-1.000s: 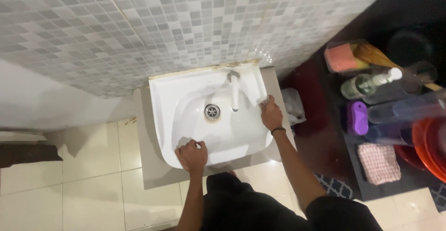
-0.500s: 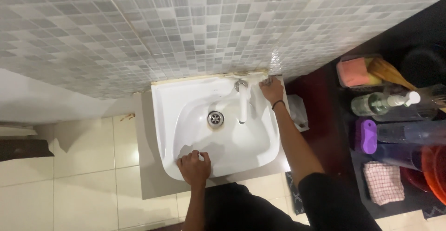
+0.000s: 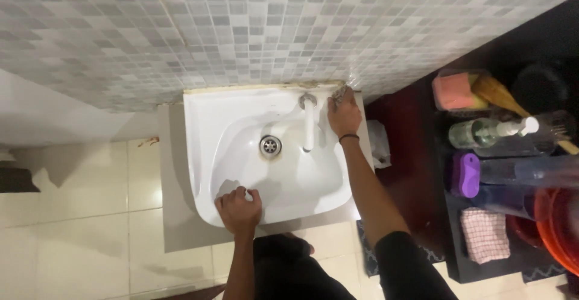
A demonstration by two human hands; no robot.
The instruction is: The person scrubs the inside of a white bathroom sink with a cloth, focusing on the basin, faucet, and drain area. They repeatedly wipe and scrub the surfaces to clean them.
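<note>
A white wall-mounted sink (image 3: 205,119) with a metal drain (image 3: 270,145) and a white tap (image 3: 309,125) hangs on a grey mosaic wall. My left hand (image 3: 239,211) grips the sink's front rim with curled fingers. My right hand (image 3: 344,112) presses a small greyish scrubbing pad (image 3: 339,92) against the sink's back right corner, beside the tap's base. A dark band circles my right wrist.
A dark shelf (image 3: 422,173) stands right of the sink with a pink sponge (image 3: 453,90), a clear pump bottle (image 3: 488,132), a purple brush (image 3: 465,174), a checked cloth (image 3: 485,235) and a red basin (image 3: 558,221). A plastic bag (image 3: 379,143) lies beside the sink. Pale floor tiles lie below.
My right hand moved with the pad from the sink's right rim up to the back right corner by the tap. My left hand stayed on the front rim.
</note>
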